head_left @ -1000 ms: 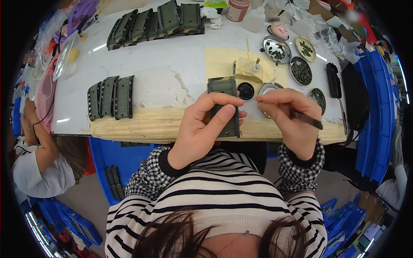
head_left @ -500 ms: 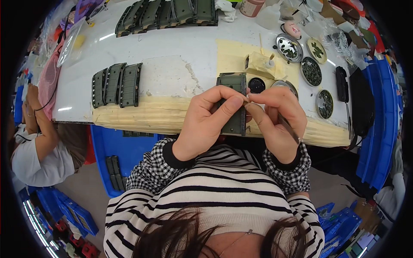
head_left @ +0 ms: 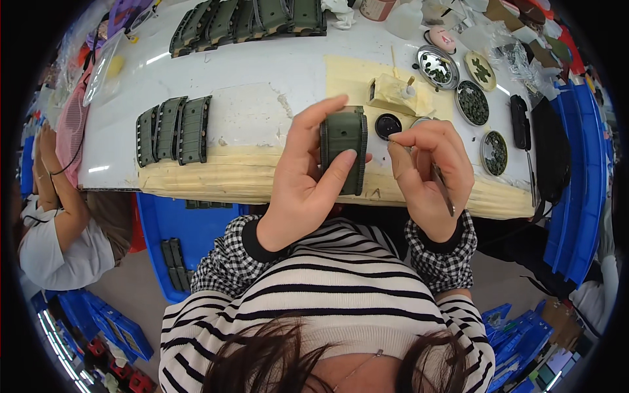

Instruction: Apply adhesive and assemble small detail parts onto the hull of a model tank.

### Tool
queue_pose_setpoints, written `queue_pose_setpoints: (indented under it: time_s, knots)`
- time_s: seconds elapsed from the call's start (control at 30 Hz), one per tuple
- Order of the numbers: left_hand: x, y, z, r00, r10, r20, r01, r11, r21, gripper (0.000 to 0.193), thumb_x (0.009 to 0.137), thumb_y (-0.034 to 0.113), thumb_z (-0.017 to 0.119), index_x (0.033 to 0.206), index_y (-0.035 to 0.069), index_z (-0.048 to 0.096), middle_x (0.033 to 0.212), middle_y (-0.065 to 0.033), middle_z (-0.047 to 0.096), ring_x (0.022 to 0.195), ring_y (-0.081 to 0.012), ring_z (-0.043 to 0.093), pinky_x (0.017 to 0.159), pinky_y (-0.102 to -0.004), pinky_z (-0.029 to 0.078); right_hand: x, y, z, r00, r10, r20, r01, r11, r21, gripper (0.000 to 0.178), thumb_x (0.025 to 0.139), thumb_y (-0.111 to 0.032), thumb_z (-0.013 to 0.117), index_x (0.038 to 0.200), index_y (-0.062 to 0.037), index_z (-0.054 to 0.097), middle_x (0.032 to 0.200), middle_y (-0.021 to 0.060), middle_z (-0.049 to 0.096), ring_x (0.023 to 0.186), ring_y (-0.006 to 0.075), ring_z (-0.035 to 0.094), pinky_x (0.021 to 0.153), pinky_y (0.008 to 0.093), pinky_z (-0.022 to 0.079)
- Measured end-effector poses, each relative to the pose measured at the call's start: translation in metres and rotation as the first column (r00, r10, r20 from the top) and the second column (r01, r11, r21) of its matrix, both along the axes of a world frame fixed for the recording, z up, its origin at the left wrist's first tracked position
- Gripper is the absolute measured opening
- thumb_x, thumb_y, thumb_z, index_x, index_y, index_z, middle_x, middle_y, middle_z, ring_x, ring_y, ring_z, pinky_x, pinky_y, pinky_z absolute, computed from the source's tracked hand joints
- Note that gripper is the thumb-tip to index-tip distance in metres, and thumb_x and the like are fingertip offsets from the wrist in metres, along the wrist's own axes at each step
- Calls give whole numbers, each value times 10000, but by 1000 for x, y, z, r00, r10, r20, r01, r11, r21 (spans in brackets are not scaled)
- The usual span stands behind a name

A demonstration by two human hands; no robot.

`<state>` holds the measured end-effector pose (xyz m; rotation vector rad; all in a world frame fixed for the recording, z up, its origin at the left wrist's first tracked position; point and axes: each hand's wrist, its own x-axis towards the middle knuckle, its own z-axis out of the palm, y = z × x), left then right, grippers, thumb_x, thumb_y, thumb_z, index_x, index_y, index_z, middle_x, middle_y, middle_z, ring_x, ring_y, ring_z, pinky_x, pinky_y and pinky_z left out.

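A dark green, curved plastic piece (head_left: 343, 147) with ridged edges is in my left hand (head_left: 303, 171). My left thumb lies across its near face, and the other fingers go behind it. Just to its right, apart from the piece, is my right hand (head_left: 429, 173). A slim metal tool like tweezers (head_left: 443, 191) runs through that hand, its end sticking out below the fingers. Thumb and forefinger are pinched together; anything tiny between them is too small to make out. Beyond the right fingertips sits a small round black dish (head_left: 388, 126).
Similar green pieces (head_left: 193, 130) lie at left, with more (head_left: 288, 18) at the back. Round dishes of small dark green bits (head_left: 473, 103) stand at right beside a tape-wrapped block (head_left: 393, 93). A blue bin (head_left: 157, 229) is below the table edge; another person (head_left: 65, 223) sits at far left.
My hands have come apart. The left hand now wraps the green piece and has shifted it slightly left and tilted it. My right hand has drawn off to the right, toward the black dish.
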<state>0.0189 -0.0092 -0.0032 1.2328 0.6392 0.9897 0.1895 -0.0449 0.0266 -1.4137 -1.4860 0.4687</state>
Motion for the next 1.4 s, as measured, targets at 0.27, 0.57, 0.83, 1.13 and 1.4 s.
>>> queue_pose_setpoints:
  time_s: [0.27,0.57,0.83,1.13,1.4]
  knots:
    - [-2,-4,3,997,-35,-65,39,997,67,669,915,-67,486,1485,36,151,1242,-149,535,1106,-196,569,978,-358,486,6,17,1,956,55,289,-126,964,234,275,674,69,709,925,-28,654,846,79,586,651,192,597,540,274,481]
    - [-5,-5,4,975,-10,-223,45,988,151,601,893,-69,527,1443,0,295,1184,-123,566,1035,-151,575,907,-258,452,11,18,0,899,45,435,-168,954,248,257,676,30,690,923,-24,643,850,79,578,664,231,607,563,314,499]
    - [1,-7,1,986,78,-145,-55,986,160,587,864,-56,563,1416,12,376,1087,-110,614,941,-109,571,832,-220,450,10,12,-3,859,72,506,-219,947,236,328,669,23,676,994,-4,641,872,91,577,619,215,582,539,309,483]
    - [0,-6,9,995,-94,-31,89,987,-136,577,915,-21,525,1437,30,285,1265,-177,536,1032,-210,619,910,-344,526,35,-9,-3,956,-138,258,118,989,92,271,755,8,721,1013,-16,640,857,59,603,551,120,483,496,246,384]
    - [8,-2,14,987,-157,44,163,948,-273,579,923,-20,511,1441,34,256,1239,-159,536,1036,-210,620,895,-317,519,190,-37,-17,759,-317,569,477,866,-154,161,805,-127,704,872,11,655,732,94,620,663,167,572,609,291,440]
